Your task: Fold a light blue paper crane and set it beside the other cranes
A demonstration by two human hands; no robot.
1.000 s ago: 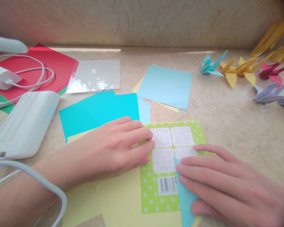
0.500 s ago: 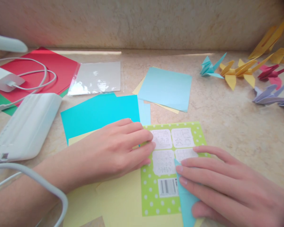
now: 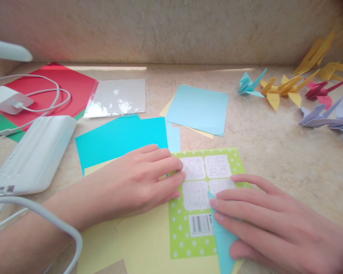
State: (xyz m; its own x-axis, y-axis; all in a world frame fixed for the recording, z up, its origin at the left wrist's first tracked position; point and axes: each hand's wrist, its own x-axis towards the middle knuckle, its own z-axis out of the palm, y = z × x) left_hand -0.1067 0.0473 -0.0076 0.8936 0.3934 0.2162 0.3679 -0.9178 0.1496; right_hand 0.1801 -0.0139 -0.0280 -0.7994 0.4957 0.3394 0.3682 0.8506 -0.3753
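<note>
A narrow, pointed piece of folded light blue origami paper (image 3: 222, 238) lies over a green card with white dots, printed diagrams and a barcode (image 3: 178, 228). My right hand (image 3: 268, 220) presses on this folded paper, fingers long across its top and the thumb against its right edge; the part under my palm is hidden. My left hand (image 3: 151, 175) rests palm down with fingers stretched out, their tips on the card's left edge. Beneath both the card and my left hand spreads pale yellow paper (image 3: 131, 239).
Bright blue sheets (image 3: 117, 139), a light blue square stack (image 3: 198, 110) and a clear packet (image 3: 117, 97) lie behind. Folded paper cranes (image 3: 274, 91) stand at the right. At left are red paper (image 3: 74, 89), a white power bank (image 3: 34, 152) and a looping white cable (image 3: 74, 228).
The whole view has shifted slightly, with the cranes now a little further left and lower. Both hands and the folded paper keep the same positions on the card.
</note>
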